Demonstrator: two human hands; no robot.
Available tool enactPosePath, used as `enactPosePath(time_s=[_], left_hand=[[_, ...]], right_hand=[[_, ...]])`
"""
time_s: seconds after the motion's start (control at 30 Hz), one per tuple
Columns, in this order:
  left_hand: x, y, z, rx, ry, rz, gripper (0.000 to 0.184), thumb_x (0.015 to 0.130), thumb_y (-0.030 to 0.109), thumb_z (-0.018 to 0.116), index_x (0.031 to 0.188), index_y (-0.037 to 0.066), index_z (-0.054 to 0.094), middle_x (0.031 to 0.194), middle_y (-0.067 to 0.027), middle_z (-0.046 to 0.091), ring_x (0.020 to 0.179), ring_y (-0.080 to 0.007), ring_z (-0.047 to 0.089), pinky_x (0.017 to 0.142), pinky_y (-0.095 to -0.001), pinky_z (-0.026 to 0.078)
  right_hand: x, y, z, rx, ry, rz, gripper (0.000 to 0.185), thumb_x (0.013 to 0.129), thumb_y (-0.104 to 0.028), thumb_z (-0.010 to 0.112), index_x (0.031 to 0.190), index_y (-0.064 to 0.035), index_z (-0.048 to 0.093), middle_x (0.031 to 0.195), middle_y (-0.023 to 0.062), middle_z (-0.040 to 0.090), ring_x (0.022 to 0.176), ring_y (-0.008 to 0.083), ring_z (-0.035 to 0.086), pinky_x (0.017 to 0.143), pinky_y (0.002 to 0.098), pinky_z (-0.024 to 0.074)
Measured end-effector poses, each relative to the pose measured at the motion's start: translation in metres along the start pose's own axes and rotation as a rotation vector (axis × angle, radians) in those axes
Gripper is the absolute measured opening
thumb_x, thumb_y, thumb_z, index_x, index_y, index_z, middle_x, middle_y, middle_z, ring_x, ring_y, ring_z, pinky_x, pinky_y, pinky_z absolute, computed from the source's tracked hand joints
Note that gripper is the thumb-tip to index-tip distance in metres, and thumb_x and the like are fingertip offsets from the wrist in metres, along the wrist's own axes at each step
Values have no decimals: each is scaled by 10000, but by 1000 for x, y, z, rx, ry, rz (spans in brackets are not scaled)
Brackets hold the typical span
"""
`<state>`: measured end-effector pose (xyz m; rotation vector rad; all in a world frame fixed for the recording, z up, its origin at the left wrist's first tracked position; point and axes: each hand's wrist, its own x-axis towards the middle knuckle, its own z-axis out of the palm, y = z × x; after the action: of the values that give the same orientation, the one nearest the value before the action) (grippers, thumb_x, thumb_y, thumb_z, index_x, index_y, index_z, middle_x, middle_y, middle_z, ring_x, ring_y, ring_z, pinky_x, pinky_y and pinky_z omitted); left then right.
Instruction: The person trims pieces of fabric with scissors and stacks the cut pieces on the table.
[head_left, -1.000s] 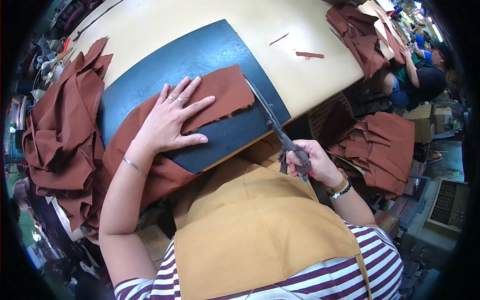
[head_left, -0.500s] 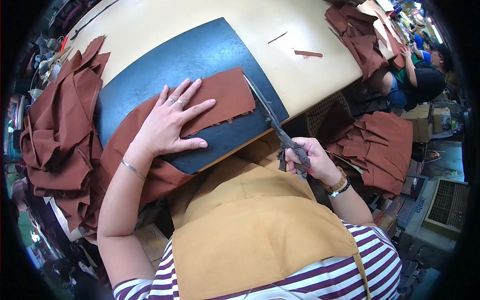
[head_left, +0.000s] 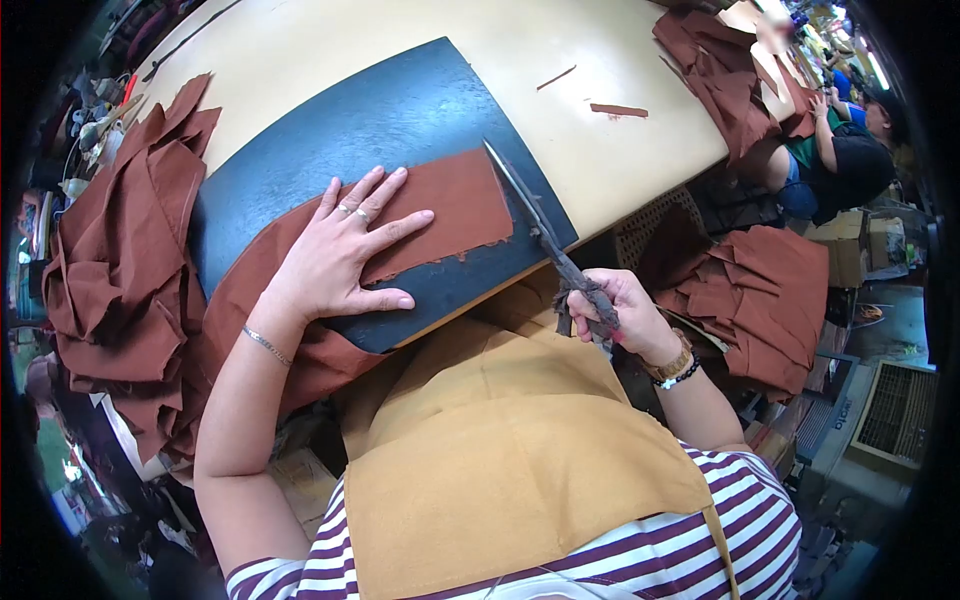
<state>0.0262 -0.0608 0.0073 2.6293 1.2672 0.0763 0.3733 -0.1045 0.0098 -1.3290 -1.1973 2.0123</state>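
My left hand lies flat with fingers spread on a reddish-brown piece of fabric. The fabric rests on a dark blue board, and its left part hangs over the board's front edge. A frayed edge runs along the side nearest me. In my right hand is a pair of scissors, its handles wrapped in dark cloth. The long blades point away from me, lying along the fabric's right end with the tip near its far corner.
A big heap of brown fabric sits at left. More fabric lies at the far right and in a stack below the table. Thin scraps lie beyond the board. Another person sits at right.
The fabric's far right corner now lies slightly lower, and the scissor tip stands a little clear of it. Both hands have hardly moved.
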Motion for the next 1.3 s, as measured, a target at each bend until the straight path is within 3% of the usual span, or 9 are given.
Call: enactPosePath(time_s=[0.2,0.4,0.53,0.6,0.67,0.87,0.93,1.17,1.3], left_hand=[[1,-1,-1,-7,0,23,851,705,783,517,1394,288,448,1536,-140,229,1407,-374,207,1114,-594,140],[32,-14,10,27,132,15,775,801,723,471,1424,267,401,1519,-184,240,1400,-381,213,1097,-610,160],[98,-36,19,45,251,-55,752,836,712,427,1433,257,381,1514,-200,241,1404,-379,201,1101,-613,148],[136,-49,17,24,310,-160,729,851,698,416,1429,254,387,1514,-197,248,1403,-380,206,1102,-614,146],[166,-57,12,-15,343,-280,643,905,617,402,1407,216,416,1508,-174,275,1393,-369,243,1097,-621,146],[144,-30,-4,-206,603,-121,522,949,466,438,1388,185,421,1496,-165,298,1403,-360,222,1082,-615,163],[89,-6,-14,-108,552,-230,549,930,465,480,1397,185,410,1513,-159,271,1408,-353,216,1081,-600,176],[-107,49,22,183,363,-1294,889,835,546,586,1442,0,232,1484,-270,211,1379,-389,223,1002,-662,252],[-133,55,43,-47,520,-1402,737,866,485,580,1428,80,329,1491,-203,281,1368,-349,294,1028,-620,273]], right_hand=[[5,10,-15,100,-25,-71,186,880,-179,643,830,-13,575,655,51,588,561,121,584,519,238,472],[17,13,-32,223,90,-256,406,910,-393,599,831,3,559,641,62,564,531,152,555,517,286,477],[33,11,-33,252,129,-337,323,923,-311,590,816,-9,554,644,69,562,541,154,544,520,300,479],[40,19,-35,267,148,-351,170,916,-106,507,764,-31,516,763,94,567,562,146,549,517,294,493],[45,23,-37,227,157,-344,147,899,-68,482,758,-33,511,803,100,564,576,136,556,518,274,500],[45,22,-26,95,169,-335,53,896,-54,558,865,-18,579,770,33,588,636,86,592,563,219,514],[46,24,-25,163,178,-310,72,904,-76,568,871,-15,585,769,31,589,632,85,592,558,222,515],[56,37,-34,233,120,-316,115,921,-110,564,931,-3,604,814,38,596,654,89,599,558,228,520],[57,33,-35,244,90,-333,119,921,-100,559,957,3,608,835,42,594,667,92,598,576,235,525]])
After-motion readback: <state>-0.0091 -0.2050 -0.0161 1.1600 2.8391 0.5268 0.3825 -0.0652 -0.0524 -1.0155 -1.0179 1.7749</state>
